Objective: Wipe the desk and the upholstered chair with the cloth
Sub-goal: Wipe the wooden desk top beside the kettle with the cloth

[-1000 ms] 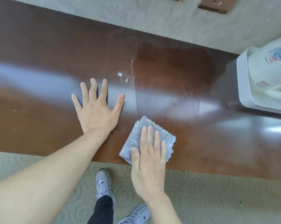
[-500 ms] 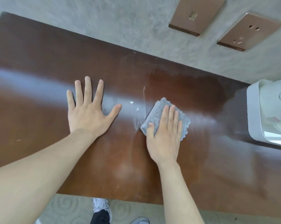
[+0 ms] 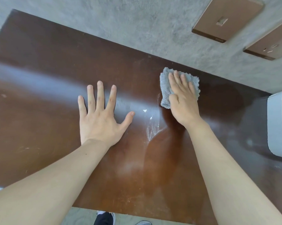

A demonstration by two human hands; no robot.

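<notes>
The glossy dark brown desk (image 3: 39,65) fills most of the view. A folded grey cloth (image 3: 165,88) lies on it close to the back edge, right of centre. My right hand (image 3: 182,98) presses flat on the cloth with straight fingers. My left hand (image 3: 101,117) rests flat on the bare desk with its fingers spread, a short way left of the cloth. Wet streaks (image 3: 151,127) glisten on the wood between my two hands. No upholstered chair is in view.
A white appliance (image 3: 278,125) stands on the desk at the right edge. Two copper-coloured wall plates (image 3: 226,18) (image 3: 270,43) sit on the grey wall (image 3: 137,21) behind the desk. Patterned carpet and my shoes (image 3: 104,216) show below the front edge.
My right hand has pushed the cloth from the desk's front edge away toward the wall. The left hand has stayed flat in place. The view has tilted up toward the wall.
</notes>
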